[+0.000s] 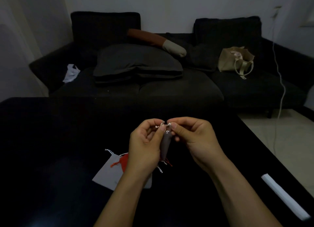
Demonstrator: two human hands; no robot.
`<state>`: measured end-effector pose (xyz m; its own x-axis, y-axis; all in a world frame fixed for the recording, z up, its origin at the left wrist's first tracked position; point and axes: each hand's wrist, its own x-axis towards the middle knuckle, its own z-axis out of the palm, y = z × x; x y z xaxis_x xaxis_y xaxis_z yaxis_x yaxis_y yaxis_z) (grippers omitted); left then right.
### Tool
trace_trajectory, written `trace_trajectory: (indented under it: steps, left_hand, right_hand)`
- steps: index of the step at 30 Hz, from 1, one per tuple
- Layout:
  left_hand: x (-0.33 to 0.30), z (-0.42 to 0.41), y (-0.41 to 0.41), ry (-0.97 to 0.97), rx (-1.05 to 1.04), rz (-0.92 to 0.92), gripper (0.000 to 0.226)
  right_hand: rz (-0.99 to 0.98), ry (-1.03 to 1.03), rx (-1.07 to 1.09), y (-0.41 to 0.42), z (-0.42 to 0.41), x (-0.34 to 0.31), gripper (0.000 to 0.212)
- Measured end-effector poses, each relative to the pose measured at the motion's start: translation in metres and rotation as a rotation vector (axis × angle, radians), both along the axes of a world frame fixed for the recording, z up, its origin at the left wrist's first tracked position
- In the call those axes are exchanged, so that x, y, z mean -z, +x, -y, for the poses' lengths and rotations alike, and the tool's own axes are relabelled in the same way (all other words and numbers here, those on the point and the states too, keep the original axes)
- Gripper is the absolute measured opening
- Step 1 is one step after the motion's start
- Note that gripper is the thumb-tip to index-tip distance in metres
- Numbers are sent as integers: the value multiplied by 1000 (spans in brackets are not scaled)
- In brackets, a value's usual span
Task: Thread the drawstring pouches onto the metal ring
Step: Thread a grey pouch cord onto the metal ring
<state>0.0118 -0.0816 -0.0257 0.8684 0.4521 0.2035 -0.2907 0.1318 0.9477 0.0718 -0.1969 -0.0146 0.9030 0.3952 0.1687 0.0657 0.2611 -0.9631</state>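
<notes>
So the grey-brown pouch (165, 144) is dangling between my two hands, up above the black table (51, 142), hanging narrow and limp from its white drawstring (162, 125). My left hand (144, 145) has thumb and forefinger pressed together on the cord at the left side of the pouch mouth, and my right hand (195, 138) pinches the same cord on the right, fingertips almost touching. I honestly can't make out the metal ring in this light; if it's up there it's buried between my fingertips.

Handling-wise, this thing looks like it weighs basically nothing and is totally floppy, so the fabric gives no help at all. The cord is the only sensible place to take hold, right up by the mouth, keeping the loop open. It's thin and probably a bit slippery, so I'd guess it can slide out of a lazy pinch.

Below my left wrist, nearer to me, a light grey pouch (108, 170) lies flat on the table with a red pouch (124, 160) lying on it, both waiting their turn. Near right there's a white strip (285, 198) on the table edge. Far side: dark sofa (254, 87), cushions, beige tote bag (234, 60).
</notes>
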Motion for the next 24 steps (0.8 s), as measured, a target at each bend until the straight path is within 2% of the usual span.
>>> trace_trajectory:
  steps: [4,10,15,20,24]
  left_hand:
    - [-1,4,0,4,-75,-22,10]
    - [0,5,0,-171,-204,-84,12]
    - [-1,-5,2,-257,-231,-97,16]
    - [-5,-2,2,-427,-223,-54,19]
    - [-6,4,2,-472,-320,-32,21]
  right_hand:
    - [245,-160,153,-3,-6,1,10]
    - [315,-245,227,-10,-18,11,13]
    - [279,-216,211,-10,-21,13,13]
    - [142,-93,196,-13,-23,12,12]
    - [74,-13,248,-18,-31,14,13]
